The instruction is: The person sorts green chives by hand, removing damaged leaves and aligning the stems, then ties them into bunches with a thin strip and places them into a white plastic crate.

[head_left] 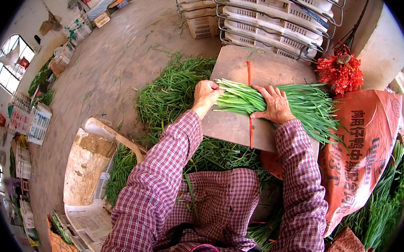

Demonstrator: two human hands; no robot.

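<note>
Before us, the left hand (pixel 205 96) pinches pale stem ends (pixel 223 84); the right hand (pixel 278 105) spreads its fingers across gathered garlic chives (pixel 305 99), the red tie (pixel 249 71) beneath unfastened, a nearby heap (pixel 171 90) unbundled.

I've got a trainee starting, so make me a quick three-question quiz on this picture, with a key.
1. True or false: the bundle of long green leaves lies directly on the floor.
2. Choose one. Where the bundle crosses it, the thin red strip runs:
A) over the bundle
B) beneath the bundle
C) well clear of the bundle
3. Which hand is at the bundle's pale ends?

Key:
1. False; it lies on a flat brown board.
2. B.
3. The left hand; the right hand lies farther along the bundle.
</note>
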